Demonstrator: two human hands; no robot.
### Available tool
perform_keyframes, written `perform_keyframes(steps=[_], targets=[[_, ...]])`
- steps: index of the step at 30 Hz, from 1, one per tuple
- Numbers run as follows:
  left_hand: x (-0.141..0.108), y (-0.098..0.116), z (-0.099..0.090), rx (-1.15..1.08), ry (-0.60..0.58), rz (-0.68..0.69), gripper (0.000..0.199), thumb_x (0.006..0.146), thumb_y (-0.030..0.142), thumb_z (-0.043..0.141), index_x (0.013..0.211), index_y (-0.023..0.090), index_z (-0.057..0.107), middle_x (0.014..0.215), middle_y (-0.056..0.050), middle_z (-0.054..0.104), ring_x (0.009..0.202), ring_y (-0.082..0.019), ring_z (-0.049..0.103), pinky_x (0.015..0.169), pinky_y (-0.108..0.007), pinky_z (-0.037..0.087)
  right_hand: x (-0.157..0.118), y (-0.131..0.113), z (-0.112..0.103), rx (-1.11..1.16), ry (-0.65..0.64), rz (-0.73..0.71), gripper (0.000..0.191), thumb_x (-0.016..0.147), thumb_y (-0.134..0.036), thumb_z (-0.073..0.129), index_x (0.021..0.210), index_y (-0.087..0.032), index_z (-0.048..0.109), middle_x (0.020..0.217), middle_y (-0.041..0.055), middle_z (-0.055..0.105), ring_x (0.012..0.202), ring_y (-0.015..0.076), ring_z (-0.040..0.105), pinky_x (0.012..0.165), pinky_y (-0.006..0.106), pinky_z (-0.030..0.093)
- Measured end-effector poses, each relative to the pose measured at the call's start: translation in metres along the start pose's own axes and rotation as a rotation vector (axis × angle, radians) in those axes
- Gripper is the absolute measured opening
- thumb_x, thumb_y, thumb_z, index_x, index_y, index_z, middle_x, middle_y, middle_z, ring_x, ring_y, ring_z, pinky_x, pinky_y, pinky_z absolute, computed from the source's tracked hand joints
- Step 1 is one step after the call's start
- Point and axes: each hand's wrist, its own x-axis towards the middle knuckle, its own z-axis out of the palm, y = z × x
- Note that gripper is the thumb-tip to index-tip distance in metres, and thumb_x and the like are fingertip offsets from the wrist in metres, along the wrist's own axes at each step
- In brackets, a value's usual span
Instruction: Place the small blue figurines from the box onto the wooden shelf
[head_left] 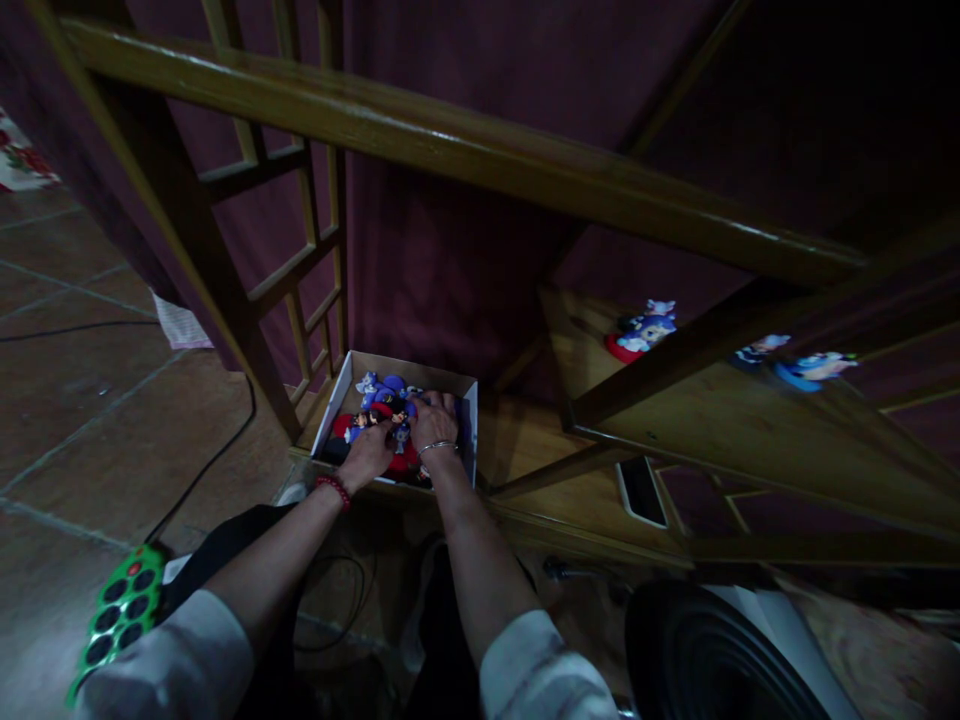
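Both of my hands reach down into a shallow open box [341,397] with white walls, which holds a jumble of small cartoon figurines [367,385] in blue, purple, red and black. My left hand [367,455], with a red bead bracelet above it, is closed at the fingertips against a figurine [401,437] near the middle of the box. My right hand [433,422], wearing a silver bangle, lies over the pile at the box's right side. Its fingertips sink among the figurines, so whether it grips one is hidden.
The box stands on the bottom board of a wooden shelf [525,440]. More figurines [646,330] stand on a higher board to the right. A wooden rail [450,140] crosses above my hands. A green device with black pads [120,610], cables and a black round-ribbed object [712,660] are below.
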Motion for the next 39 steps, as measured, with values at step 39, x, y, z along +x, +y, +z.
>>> perform_keyframes(steps=[39], targets=[[0.008,-0.004,0.005,-0.346,-0.006,-0.140,0.030,0.075,0.009,0.043,0.103,0.014,0.054,0.088,-0.006,0.064,0.075,-0.013,0.060,0.067,-0.022,0.047,0.001,0.040,0.005,0.497,-0.060,0.097,0.023,0.072,-0.010,0.048,0.085,-0.023,0.060,0.084,-0.0032,0.063,0.078,0.0108,0.058,0.072,0.023,0.044]])
